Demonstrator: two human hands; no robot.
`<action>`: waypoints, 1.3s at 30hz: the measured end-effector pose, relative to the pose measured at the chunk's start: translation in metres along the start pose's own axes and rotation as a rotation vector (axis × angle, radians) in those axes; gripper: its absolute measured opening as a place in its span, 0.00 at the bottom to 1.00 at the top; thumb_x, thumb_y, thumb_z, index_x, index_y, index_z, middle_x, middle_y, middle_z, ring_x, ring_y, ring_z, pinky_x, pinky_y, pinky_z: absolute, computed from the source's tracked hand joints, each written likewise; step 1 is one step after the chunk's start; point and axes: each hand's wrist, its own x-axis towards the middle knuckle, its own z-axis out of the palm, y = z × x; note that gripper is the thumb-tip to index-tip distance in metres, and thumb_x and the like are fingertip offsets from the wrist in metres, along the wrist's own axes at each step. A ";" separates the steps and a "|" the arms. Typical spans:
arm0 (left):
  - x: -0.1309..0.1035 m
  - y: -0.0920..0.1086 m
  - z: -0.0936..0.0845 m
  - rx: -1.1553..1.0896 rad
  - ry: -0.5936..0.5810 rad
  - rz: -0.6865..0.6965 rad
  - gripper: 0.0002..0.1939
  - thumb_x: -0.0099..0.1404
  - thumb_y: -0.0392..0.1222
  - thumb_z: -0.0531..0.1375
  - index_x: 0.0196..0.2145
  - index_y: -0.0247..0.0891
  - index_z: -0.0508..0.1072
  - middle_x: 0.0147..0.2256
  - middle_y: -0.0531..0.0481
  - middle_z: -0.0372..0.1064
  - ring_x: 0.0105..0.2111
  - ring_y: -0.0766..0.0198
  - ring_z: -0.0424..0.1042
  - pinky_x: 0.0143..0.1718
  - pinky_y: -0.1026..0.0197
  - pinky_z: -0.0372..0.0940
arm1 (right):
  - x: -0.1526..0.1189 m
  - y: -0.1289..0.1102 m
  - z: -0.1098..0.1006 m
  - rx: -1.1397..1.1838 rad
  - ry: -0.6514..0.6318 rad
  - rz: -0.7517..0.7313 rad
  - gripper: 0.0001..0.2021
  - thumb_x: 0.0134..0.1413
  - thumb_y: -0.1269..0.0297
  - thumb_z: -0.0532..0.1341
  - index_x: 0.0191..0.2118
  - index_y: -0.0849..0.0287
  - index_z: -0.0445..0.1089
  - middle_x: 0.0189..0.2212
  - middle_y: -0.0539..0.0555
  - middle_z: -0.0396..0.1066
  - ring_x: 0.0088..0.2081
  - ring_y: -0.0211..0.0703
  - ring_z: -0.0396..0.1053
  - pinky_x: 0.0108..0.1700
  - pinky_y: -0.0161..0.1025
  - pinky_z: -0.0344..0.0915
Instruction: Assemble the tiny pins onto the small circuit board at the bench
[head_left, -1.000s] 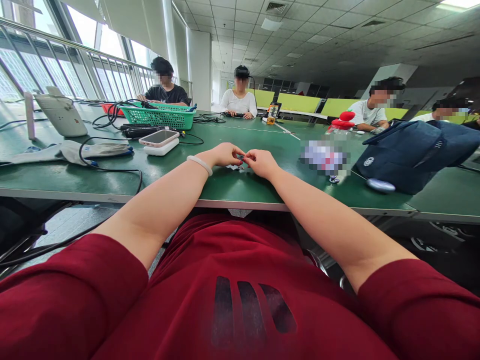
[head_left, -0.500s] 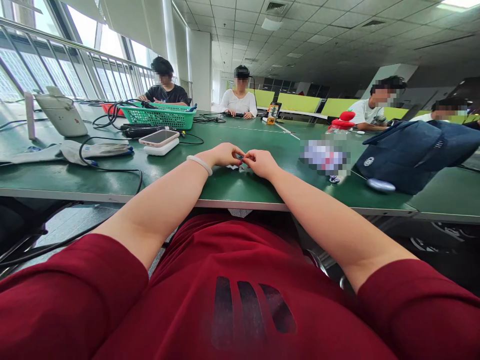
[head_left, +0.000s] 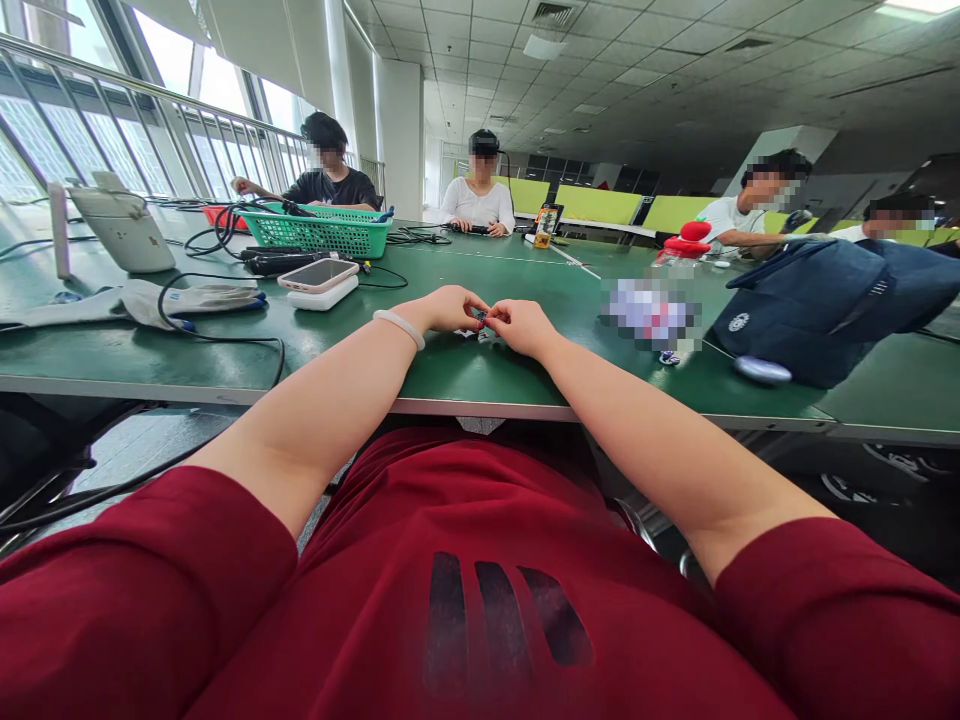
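Observation:
My left hand point(head_left: 450, 308), with a white band on its wrist, rests above the green table point(head_left: 442, 385) with thumb and fingers pinched together. Facing it, my right hand point(head_left: 525, 326) is closed in a pinch as well, the two sets of fingertips meeting. Between them shows a tiny dark bluish piece point(head_left: 480, 314), mostly covered by the fingers and too small to name. Just beneath the fingertips lie small whitish bits point(head_left: 484, 337) on the tabletop.
To the left are a pink phone point(head_left: 319, 274) on a white case, work gloves point(head_left: 199, 300), cables and a green basket point(head_left: 319, 232). On the right stand a blurred packet point(head_left: 649, 312), a red-topped jar point(head_left: 684, 245) and a dark blue bag point(head_left: 810, 310). Several co-workers sit around.
My hands hold nearly the same place, fingertips still together. At the far left a co-worker has reached an arm outward; at the right another co-worker has raised a hand behind the bag.

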 end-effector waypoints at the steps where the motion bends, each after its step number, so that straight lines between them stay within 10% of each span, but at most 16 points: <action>1: 0.000 0.000 0.000 -0.004 0.001 0.002 0.24 0.50 0.41 0.64 0.47 0.36 0.77 0.25 0.51 0.74 0.23 0.68 0.68 0.29 0.66 0.60 | 0.000 0.000 0.000 0.002 -0.001 0.000 0.09 0.55 0.62 0.59 0.36 0.60 0.75 0.30 0.52 0.74 0.31 0.37 0.65 0.34 0.34 0.57; 39: -0.004 0.005 -0.001 0.050 -0.006 -0.003 0.24 0.52 0.42 0.63 0.48 0.36 0.76 0.27 0.51 0.75 0.25 0.67 0.68 0.30 0.66 0.60 | -0.001 -0.003 -0.001 -0.007 -0.007 -0.003 0.09 0.55 0.63 0.59 0.36 0.61 0.75 0.30 0.52 0.75 0.31 0.37 0.65 0.34 0.33 0.57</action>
